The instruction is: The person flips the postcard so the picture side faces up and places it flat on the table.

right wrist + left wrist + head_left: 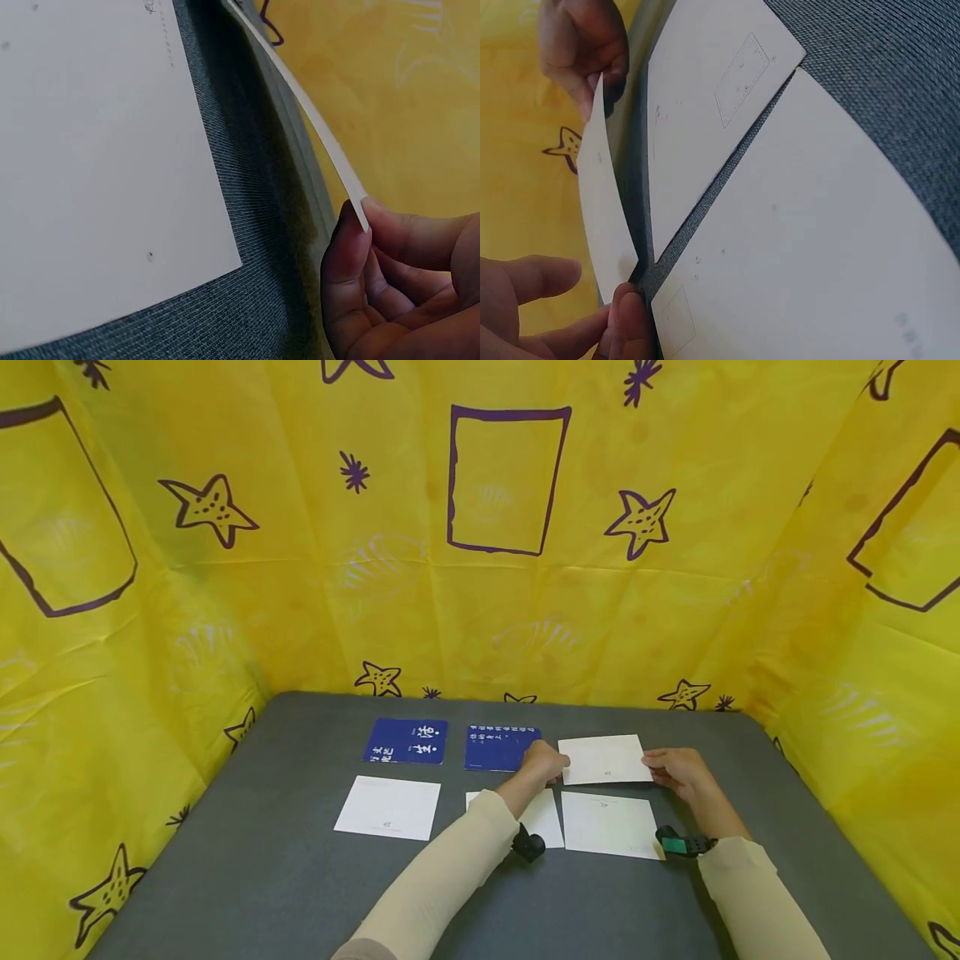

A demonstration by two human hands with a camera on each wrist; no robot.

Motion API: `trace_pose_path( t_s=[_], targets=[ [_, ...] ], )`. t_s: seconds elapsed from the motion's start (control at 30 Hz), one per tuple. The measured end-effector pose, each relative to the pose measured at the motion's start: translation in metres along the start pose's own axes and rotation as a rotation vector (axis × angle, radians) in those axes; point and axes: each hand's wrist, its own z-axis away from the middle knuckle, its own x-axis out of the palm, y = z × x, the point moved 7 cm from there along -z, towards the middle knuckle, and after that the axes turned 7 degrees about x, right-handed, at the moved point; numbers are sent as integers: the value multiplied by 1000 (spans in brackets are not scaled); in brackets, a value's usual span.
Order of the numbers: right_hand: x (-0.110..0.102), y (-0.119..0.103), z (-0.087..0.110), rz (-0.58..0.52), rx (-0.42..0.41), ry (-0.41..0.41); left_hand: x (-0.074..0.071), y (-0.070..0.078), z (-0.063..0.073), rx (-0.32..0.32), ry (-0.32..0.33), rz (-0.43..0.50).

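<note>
Between the two hands a white card [604, 759] is held at the right end of the back row, raised off the table in both wrist views. My left hand [545, 763] pinches its left edge between thumb and finger; the left wrist view shows that grip at the card's corner [613, 247]. On the opposite edge, my right hand [678, 771] pinches the card [330, 150] between thumb and fingers. Just in front lies another white card [611, 824], flat on the table. A blue card with white characters [495, 748] is partly covered by the left hand.
Another blue card [406, 741] lies at the back left. In front of it is a white card [386, 807], and a further white card [543, 818] shows partly behind the left forearm. Yellow patterned cloth [405, 602] surrounds the dark grey table [247, 860] at the back and sides.
</note>
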Motion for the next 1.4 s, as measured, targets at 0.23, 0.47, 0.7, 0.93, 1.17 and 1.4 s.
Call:
trace_pose_path(
  t_s=[0.23, 0.47, 0.7, 0.93, 1.17, 1.4],
  targets=[
    [1, -2, 0, -9, -14, -14, -1, 0, -1, 18, 12, 13],
    [2, 1, 1, -17, -17, -16, -4, -2, -1, 15, 99, 121],
    [-1, 1, 4, -13, -25, 3, -5, -2, -3, 16, 143, 224],
    [-2, 0, 7, -21, -17, 14, -7, -3, -3, 38, 136, 270],
    [-1, -1, 9, -2, -18, 26, -9, -1, 0, 41, 147, 275],
    [-4, -5, 13, -6, -27, 50, -8, -1, 3, 30, 166, 293]
  ],
)
